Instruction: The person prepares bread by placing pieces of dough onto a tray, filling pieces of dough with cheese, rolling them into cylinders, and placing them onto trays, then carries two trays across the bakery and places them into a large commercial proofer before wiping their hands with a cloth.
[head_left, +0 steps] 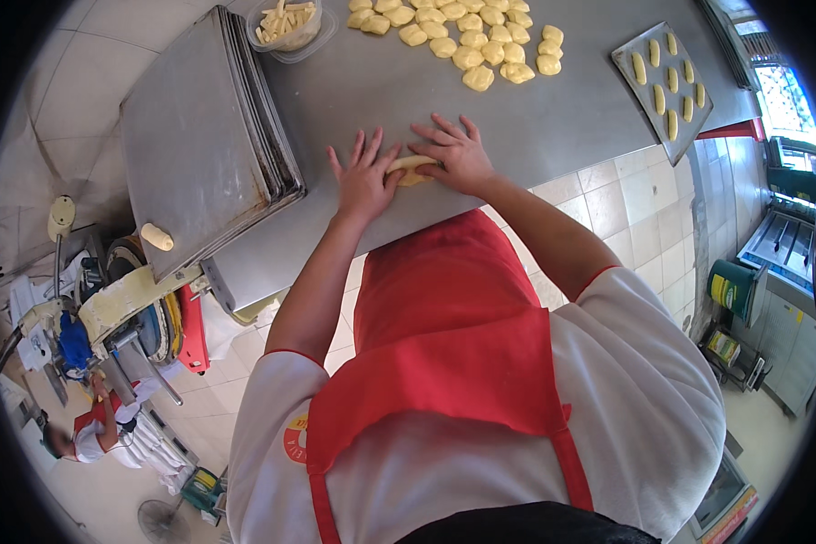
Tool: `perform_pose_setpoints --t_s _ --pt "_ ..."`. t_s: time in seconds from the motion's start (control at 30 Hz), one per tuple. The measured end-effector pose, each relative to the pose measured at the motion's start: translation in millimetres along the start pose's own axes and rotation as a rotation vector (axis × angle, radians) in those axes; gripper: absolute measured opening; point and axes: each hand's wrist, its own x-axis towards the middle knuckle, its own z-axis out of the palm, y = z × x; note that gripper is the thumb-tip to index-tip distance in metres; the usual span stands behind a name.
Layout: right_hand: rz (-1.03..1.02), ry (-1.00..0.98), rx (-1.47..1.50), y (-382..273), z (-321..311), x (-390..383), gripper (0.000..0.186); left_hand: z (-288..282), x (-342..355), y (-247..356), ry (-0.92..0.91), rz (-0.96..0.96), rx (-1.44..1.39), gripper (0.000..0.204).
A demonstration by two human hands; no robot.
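At the near edge of the steel table (pixel 363 86), both hands rest on a piece of dough (pixel 405 164), partly rolled into a pale strip over a flatter part. My left hand (pixel 365 179) touches its left end, with fingers spread and thumb angled inward. My right hand (pixel 453 159) is on its right end, fingers also splayed and thumb low on the dough. Beyond them lie several smooth yellow dough lumps (pixel 471 54) in a loose group.
Stacked metal trays (pixel 199 136) at left bear one roll (pixel 156 237). A tray of shaped dough (pixel 644 100) sits at right. A container (pixel 310 41) holds pale sticks at the back. At lower left, a co-worker (pixel 95 431) is beside machinery (pixel 109 308).
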Motion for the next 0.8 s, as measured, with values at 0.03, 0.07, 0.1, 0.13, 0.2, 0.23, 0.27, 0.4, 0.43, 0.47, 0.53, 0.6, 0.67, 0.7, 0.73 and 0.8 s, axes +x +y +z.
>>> perform_pose_setpoints --t_s 0.03,0.07,0.1,0.13,0.2,0.23,0.27,0.4,0.43,0.47,0.53,0.6,0.67,0.7,0.73,0.8 --pt "-0.018 -0.041 -0.021 0 0 -4 0.05 1 -5 -2 -0.032 0.041 0.059 0.058" --pt "0.012 -0.053 -0.015 1 -6 -3 0.052 -8 6 2 -0.137 0.049 0.029 0.058" --pt "0.043 -0.075 -0.002 -3 -15 -5 0.053 -20 13 11 -0.252 0.05 -0.004 0.058" --pt "0.075 -0.098 0.012 -5 -19 -7 0.055 -29 19 17 -0.368 0.051 -0.036 0.057" --pt "0.051 0.019 -0.01 -5 -6 -1 0.056 -12 12 10 -0.112 0.013 -0.054 0.056" --pt "0.032 0.079 -0.022 -4 0 2 0.057 -4 8 3 0.023 -0.01 -0.06 0.055" --pt "0.022 0.024 -0.039 -3 -1 -1 0.058 -3 5 3 0.01 0.008 -0.051 0.054" --pt "0.026 -0.135 -0.058 -5 -18 -9 0.061 -21 9 8 -0.248 0.069 -0.02 0.054" --pt "0.042 -0.163 -0.049 -6 -22 -9 0.061 -28 15 12 -0.369 0.082 -0.016 0.055" --pt "0.024 -0.103 -0.051 -7 -18 -10 0.061 -23 10 11 -0.26 0.072 -0.021 0.055" --pt "-0.027 0.019 -0.061 -3 -3 -3 0.06 -6 3 2 -0.031 0.041 -0.027 0.055" --pt "-0.032 -0.075 -0.073 -5 -4 -12 0.06 -3 -8 2 -0.033 0.05 -0.03 0.055" --pt "-0.021 -0.129 -0.079 -4 -9 -14 0.06 -9 -4 4 -0.126 0.075 -0.025 0.055" --pt "-0.004 -0.143 -0.071 -6 -14 -16 0.06 -18 1 7 -0.226 0.092 -0.022 0.055" --pt "0.013 -0.158 -0.064 -6 -16 -17 0.06 -25 4 12 -0.327 0.11 -0.018 0.055" --pt "-0.035 -0.051 -0.072 -8 -7 -12 0.058 -9 -4 8 -0.097 0.056 -0.065 0.055"
